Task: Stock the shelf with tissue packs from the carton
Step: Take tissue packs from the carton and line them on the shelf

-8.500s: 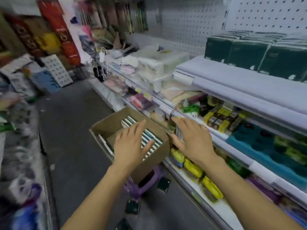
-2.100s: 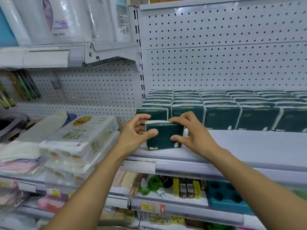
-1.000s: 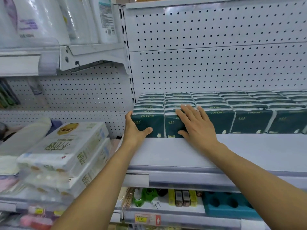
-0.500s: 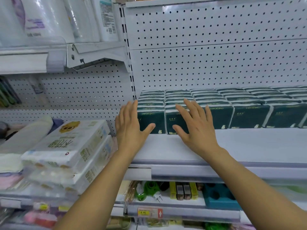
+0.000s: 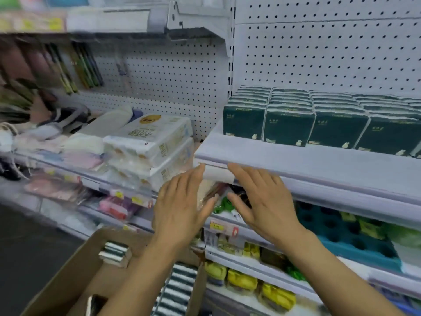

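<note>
White pegboard-backed shelf (image 5: 296, 160): four front tissue packs (image 5: 288, 124). Below, cardboard carton (image 5: 75, 270). Left hand (image 5: 180, 208), right hand (image 5: 264, 201) empty, fingers straight, slightly spread.

At left centre of the frame I saw white multi-roll paper packs (image 5: 150, 142) stacked two high. Pink packets (image 5: 114, 207) lay blurred below them. At lower right I made out a teal tray with round holes (image 5: 337, 231), and yellow packets (image 5: 241, 280) beneath it along the bottom.
</note>
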